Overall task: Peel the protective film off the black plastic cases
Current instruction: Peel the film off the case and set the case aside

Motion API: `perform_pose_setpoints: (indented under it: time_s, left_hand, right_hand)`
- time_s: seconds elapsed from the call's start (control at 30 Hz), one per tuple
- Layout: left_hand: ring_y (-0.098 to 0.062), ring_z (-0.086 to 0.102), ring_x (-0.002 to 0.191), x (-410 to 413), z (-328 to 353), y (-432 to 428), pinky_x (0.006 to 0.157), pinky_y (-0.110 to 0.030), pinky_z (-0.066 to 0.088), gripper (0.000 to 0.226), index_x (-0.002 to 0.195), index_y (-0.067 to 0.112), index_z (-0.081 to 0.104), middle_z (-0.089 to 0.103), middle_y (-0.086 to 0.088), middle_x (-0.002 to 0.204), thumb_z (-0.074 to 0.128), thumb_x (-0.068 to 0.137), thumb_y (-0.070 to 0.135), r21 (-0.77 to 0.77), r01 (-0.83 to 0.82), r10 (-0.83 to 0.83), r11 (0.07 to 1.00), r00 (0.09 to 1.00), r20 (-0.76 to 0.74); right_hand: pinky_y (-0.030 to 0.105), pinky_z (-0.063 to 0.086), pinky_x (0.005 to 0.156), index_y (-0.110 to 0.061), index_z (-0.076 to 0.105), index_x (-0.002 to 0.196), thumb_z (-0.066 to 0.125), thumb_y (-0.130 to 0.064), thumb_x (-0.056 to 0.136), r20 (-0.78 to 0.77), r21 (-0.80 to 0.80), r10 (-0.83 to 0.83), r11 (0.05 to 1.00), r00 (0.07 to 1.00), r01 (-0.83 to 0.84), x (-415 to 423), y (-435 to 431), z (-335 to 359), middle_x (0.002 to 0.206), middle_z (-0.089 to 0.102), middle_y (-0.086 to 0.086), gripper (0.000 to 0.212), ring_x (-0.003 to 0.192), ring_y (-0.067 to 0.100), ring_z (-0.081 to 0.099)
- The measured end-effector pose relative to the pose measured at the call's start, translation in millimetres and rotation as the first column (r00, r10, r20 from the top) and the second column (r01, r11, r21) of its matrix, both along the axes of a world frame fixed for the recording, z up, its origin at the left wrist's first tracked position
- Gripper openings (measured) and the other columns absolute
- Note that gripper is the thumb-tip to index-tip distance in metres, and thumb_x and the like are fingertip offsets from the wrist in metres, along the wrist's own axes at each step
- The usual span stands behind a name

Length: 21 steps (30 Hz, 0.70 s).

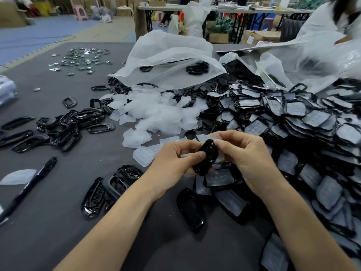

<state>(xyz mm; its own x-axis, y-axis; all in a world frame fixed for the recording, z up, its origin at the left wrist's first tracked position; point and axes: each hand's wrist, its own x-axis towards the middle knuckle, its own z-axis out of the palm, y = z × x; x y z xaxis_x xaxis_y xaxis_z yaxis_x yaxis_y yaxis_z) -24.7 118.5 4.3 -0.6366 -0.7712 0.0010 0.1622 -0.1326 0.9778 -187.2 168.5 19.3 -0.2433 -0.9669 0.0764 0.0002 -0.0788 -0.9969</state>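
Note:
My left hand [173, 161] grips a glossy black plastic case [206, 157] from the left, thumb on its face. My right hand [246, 153] pinches the translucent protective film [214, 136] at the case's upper right edge; the film stands partly lifted off the case. A big heap of film-covered black cases [304, 130] fills the right side of the grey table [58, 212]. A mound of peeled films [156, 112] lies behind my hands. Bare black cases [58, 130] lie in a loose pile at the left, and a few more [109, 190] rest under my left forearm.
A black pen [29, 187] lies at the left front next to a loose film [17, 176]. Large white plastic bags [172, 55] stand at the back. Small shiny parts [82, 59] are scattered far left. A person in white [332, 18] is at the top right.

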Motion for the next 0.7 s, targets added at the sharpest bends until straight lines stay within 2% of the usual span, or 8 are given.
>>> perform_pose_setpoints:
  time_s: [0.1,0.23,0.3,0.43,0.57,0.7]
  left_hand:
    - [-0.025,0.074,0.082,0,0,0,0.066,-0.018,0.055,0.021,0.092,0.021,0.075,0.076,-0.009,0.088,0.060,0.092,0.006,-0.024,0.010,-0.010,1.000,1.000,0.014]
    - [-0.027,0.074,0.080,-2,-1,-2,0.066,-0.023,0.057,0.019,0.092,0.016,0.072,0.075,-0.008,0.086,0.058,0.092,0.003,0.031,-0.054,0.054,0.998,0.998,-0.017]
    - [-0.026,0.074,0.076,-3,-1,-3,0.062,-0.023,0.057,0.017,0.097,0.010,0.067,0.075,-0.008,0.086,0.054,0.093,-0.001,0.081,-0.099,0.104,0.992,0.993,-0.054]
    - [-0.025,0.074,0.077,-4,-2,-5,0.056,-0.022,0.056,0.014,0.101,0.006,0.061,0.075,-0.012,0.090,0.051,0.096,-0.001,0.101,-0.181,0.189,0.978,0.979,-0.078]
    - [-0.021,0.074,0.080,-4,-4,-5,0.059,-0.022,0.057,0.013,0.103,0.011,0.060,0.076,-0.008,0.088,0.052,0.097,0.002,0.011,-0.228,0.228,0.974,0.973,-0.036]
    - [-0.010,0.070,0.066,-3,-6,-6,0.058,-0.021,0.056,0.020,0.100,0.019,0.063,0.075,0.001,0.075,0.056,0.095,0.002,-0.080,-0.274,0.277,0.958,0.960,0.030]
  right_hand:
    - [0.022,0.056,0.069,-0.020,0.076,0.077,0.070,-0.008,0.082,-0.008,-0.016,-0.009,1.000,1.000,0.009,-1,0,0,0.078,0.073,-0.002,0.015,0.074,0.011,0.068]
    - [0.016,0.050,0.055,-0.021,0.073,0.076,0.070,-0.005,0.083,-0.033,-0.072,-0.101,0.993,0.994,0.099,0,-1,0,0.071,0.069,-0.004,0.017,0.063,0.006,0.062]
    - [0.016,0.048,0.053,-0.023,0.073,0.074,0.069,-0.004,0.083,-0.012,-0.105,-0.159,0.982,0.987,0.157,-2,-1,1,0.066,0.067,-0.004,0.021,0.059,0.007,0.059]
    - [0.019,0.049,0.055,-0.023,0.073,0.073,0.068,-0.005,0.085,0.036,-0.136,-0.195,0.971,0.980,0.198,-7,0,5,0.067,0.066,-0.004,0.022,0.063,0.011,0.060]
    - [0.018,0.051,0.055,-0.019,0.071,0.076,0.068,-0.001,0.083,0.037,-0.133,-0.124,0.983,0.992,0.128,-5,3,9,0.067,0.067,-0.003,0.020,0.062,0.009,0.063]
    - [0.016,0.048,0.055,-0.022,0.072,0.077,0.074,-0.004,0.077,-0.121,-0.163,0.017,0.986,0.992,-0.037,0,5,11,0.071,0.068,-0.003,0.019,0.062,0.008,0.060]
